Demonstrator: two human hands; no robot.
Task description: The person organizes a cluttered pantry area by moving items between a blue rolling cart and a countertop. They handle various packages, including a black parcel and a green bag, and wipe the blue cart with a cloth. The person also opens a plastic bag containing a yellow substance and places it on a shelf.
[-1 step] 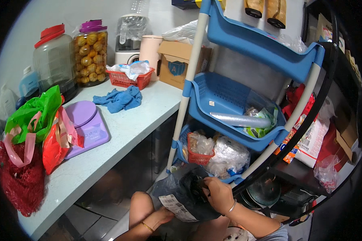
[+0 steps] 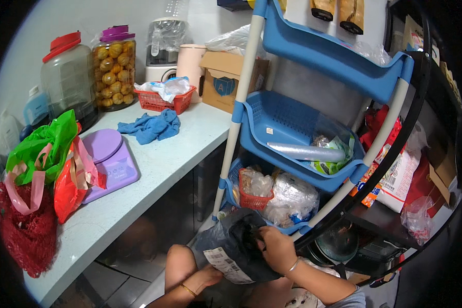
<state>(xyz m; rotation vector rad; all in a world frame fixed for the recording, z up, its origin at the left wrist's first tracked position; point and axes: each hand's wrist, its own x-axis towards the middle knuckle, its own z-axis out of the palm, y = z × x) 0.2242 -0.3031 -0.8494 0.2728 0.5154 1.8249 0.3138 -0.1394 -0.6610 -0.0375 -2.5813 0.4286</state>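
A dark grey plastic mailing bag (image 2: 216, 232) with a white printed label (image 2: 228, 265) rests over my lap, its opening toward the upper right. My left hand (image 2: 208, 277) grips the bag's lower left edge beside the label, its fingertips partly hidden underneath. With bent fingers, my right hand (image 2: 278, 250) pinches the rim at the bag's opening on the right side. The inside of the bag looks dark, and I cannot make out what it contains.
Just beyond the bag stands a blue tiered rack (image 2: 303, 154) with filled baskets. On the left, a white counter (image 2: 164, 164) holds a purple scale (image 2: 119, 172), a blue cloth (image 2: 154, 127), jars and bags. A black shelf frame (image 2: 380, 179) rises close on the right.
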